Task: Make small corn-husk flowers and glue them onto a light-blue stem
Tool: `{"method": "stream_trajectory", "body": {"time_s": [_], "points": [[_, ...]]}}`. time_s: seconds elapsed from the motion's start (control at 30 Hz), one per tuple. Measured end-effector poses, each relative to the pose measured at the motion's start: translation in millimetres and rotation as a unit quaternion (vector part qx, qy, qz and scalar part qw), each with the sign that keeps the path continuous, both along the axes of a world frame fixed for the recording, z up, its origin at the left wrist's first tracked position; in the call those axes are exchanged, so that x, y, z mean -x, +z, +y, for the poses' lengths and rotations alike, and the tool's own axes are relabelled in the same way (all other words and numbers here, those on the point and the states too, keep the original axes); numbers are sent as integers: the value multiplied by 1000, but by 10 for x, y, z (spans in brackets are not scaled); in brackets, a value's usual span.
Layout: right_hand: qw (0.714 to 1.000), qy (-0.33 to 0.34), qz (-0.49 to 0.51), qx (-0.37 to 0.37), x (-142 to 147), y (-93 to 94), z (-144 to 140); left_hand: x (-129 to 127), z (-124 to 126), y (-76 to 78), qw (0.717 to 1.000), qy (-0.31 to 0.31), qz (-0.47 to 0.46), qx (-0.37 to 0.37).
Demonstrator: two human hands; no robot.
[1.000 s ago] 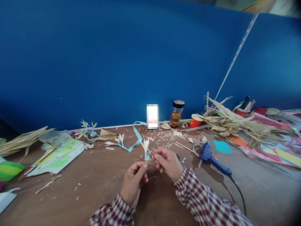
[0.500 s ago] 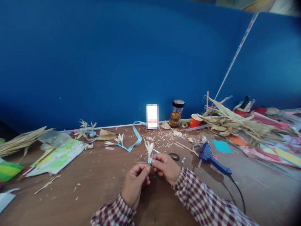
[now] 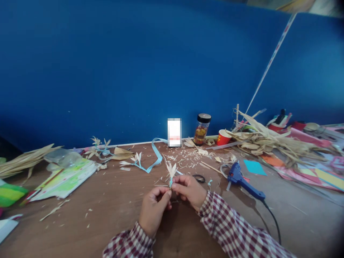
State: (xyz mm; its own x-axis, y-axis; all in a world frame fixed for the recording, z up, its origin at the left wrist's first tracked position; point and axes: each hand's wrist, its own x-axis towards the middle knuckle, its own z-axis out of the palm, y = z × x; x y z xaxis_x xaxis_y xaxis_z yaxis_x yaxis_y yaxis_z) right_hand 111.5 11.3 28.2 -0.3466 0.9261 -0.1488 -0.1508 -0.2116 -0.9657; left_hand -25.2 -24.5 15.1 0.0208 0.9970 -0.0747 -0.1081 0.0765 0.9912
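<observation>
A small corn-husk flower (image 3: 171, 171) with pale pointed petals stands upright between my hands, light blue tape around its base. My left hand (image 3: 154, 208) pinches the bottom of its stem. Thumb and fingers of my right hand (image 3: 190, 190) close on the blue-taped part just above. The fingers hide most of the stem. Behind them on the table, a finished-looking husk flower sprig (image 3: 137, 159) is joined to a curling light blue tape (image 3: 156, 157). The dark handle loops of scissors (image 3: 199, 178) show beyond my right hand.
A blue glue gun (image 3: 242, 182) with a black cord lies to the right. Farther back are a lidded jar (image 3: 202, 130), a red paper cup (image 3: 223, 137) and a heap of dry husks (image 3: 268, 139). Painted paper (image 3: 67, 179) lies left. Husk scraps litter the brown table (image 3: 113, 204).
The light blue tape at the flower's base now sits closer around the stem; its loose flap no longer shows. The petals look turned and slightly more spread. Both hands stay almost in place.
</observation>
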Motion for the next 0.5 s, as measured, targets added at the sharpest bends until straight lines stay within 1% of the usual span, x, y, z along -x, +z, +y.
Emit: {"method": "stream_trajectory", "body": {"time_s": [0.1,0.17,0.3,0.5], "points": [[1000,2,-7,0,-9,21,-1,10,2,-6,1000,5,0,-3],[1000,-8,-10,1,-10,31,-1,16,2,-6,1000,7,3,-7],[1000,-19,-8,2,-6,11,6,22,-4,2,999,0,28,-17],[1000,1,-11,-13,-18,-14,17,25,7,36,998,-5,58,-26]]}}
